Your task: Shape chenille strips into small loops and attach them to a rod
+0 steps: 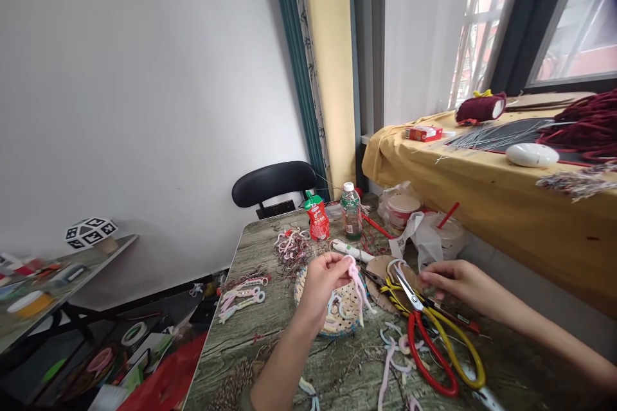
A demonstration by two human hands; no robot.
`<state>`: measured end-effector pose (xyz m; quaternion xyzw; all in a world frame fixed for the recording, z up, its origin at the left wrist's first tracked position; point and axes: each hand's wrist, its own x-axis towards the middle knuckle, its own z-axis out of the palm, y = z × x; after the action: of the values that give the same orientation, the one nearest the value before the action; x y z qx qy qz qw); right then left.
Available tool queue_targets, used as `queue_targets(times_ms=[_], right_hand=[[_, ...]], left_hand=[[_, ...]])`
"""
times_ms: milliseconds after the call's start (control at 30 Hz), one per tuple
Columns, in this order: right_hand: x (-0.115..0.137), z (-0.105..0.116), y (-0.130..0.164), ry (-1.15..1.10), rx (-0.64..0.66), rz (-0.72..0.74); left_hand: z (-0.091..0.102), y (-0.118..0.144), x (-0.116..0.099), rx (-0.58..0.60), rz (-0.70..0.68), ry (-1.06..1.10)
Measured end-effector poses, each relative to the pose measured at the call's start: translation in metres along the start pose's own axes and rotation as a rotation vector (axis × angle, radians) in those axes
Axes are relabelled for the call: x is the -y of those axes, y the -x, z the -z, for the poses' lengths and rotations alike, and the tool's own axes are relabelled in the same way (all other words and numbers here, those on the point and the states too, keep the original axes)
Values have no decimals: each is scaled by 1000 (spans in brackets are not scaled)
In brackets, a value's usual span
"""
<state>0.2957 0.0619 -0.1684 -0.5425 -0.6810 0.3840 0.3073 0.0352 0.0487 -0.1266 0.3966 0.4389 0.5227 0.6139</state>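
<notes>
My left hand (pixel 321 286) pinches a pale pink fuzzy yarn (pixel 357 286) whose loose ends hang down. Beneath it lies a round woven disc with holes (pixel 303 289), blue along its rim and carrying pastel yarn pieces. To the right, my right hand (pixel 450 279) has its thumb and fingers pressed together; whatever is between them is too small to make out. Just left of and below that hand are scissors (pixel 413 298) with a red and a yellow handle. Pastel yarn scraps (pixel 385 372) lie beside the red handle, and a brown cardboard piece (pixel 380 266) is behind the scissors.
Behind stand a red pouch (pixel 319 221), a bottle (pixel 351 215) and a lidded cup with a straw (pixel 446 234). Yarn tangles (pixel 292 247) and braided strands (pixel 243 298) lie left. A yellow-covered ledge (pixel 434 173) rises at right; a black chair (pixel 274 183) is behind the table.
</notes>
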Motion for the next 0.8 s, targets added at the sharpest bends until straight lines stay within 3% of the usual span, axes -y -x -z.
queue_targets(times_ms=[167,333,433,600,800], right_hand=[[-9,-18,-66,20,31,-76],[-9,-38,-144,0,-155,-108],[-8,-52,-176,-15,-216,-119],[-13,-63,-195,9,-212,-135],[-17,-61,-181,-24,-121,-102]], left_hand=[[-4,-16,16,-3,34,41],[-8,-34,24,-25,30,72],[-10,-40,25,-27,31,82],[-10,-46,24,-39,33,92],[-5,-57,25,-49,42,100]])
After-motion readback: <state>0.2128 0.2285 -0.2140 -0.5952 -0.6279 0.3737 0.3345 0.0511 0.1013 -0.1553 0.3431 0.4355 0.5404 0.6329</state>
